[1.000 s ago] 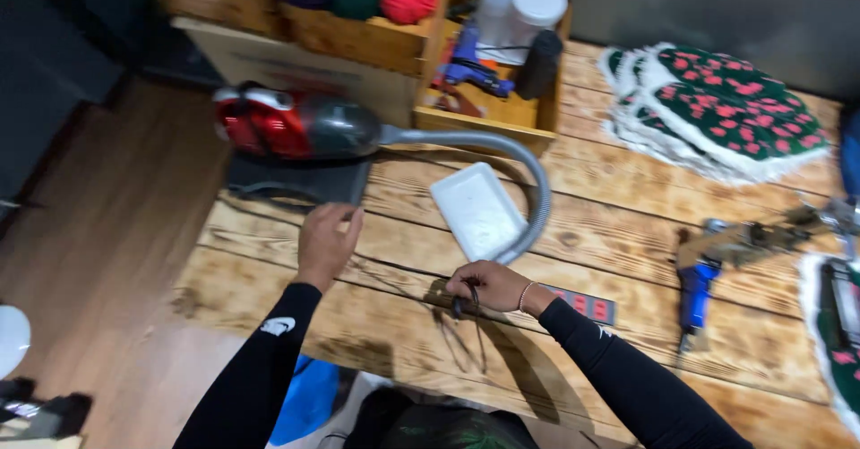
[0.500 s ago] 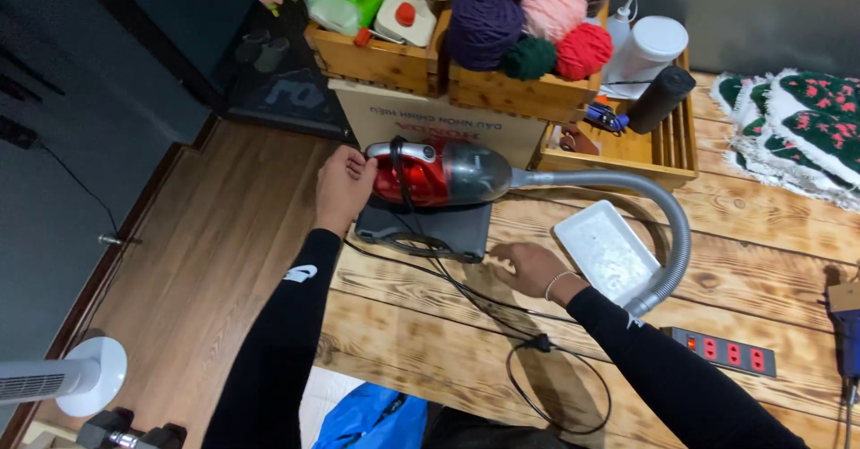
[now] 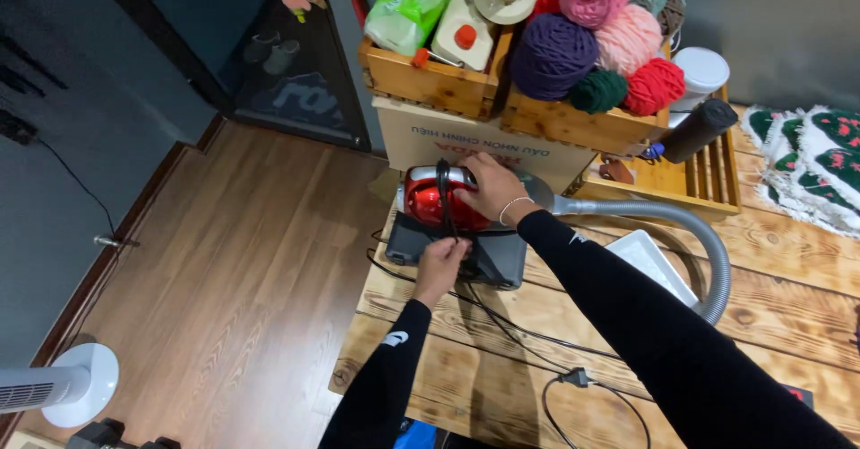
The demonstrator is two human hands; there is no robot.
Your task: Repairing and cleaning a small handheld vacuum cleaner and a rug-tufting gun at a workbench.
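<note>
A small red and grey vacuum cleaner (image 3: 428, 200) lies on a dark grey pad (image 3: 497, 265) at the wooden table's far left edge. My right hand (image 3: 488, 189) presses down on its top and grips the body. My left hand (image 3: 442, 262) is just in front of it, pinching a black power cord (image 3: 442, 200) that loops over the red shell. The rest of the cord trails across the planks to its plug (image 3: 578, 379). A grey ribbed hose (image 3: 712, 261) curves away to the right.
Behind the vacuum stands a cardboard box (image 3: 421, 140) with wooden crates (image 3: 430, 82) of yarn balls (image 3: 551, 55) and bottles on top. A white tray (image 3: 647, 261) lies inside the hose's curve. A wooden rack (image 3: 708, 180) is at the right. A white fan base (image 3: 76, 386) stands on the floor at lower left.
My right hand left the cord on the table and moved onto the vacuum's top. My left hand came off the vacuum and took the cord in front of it.
</note>
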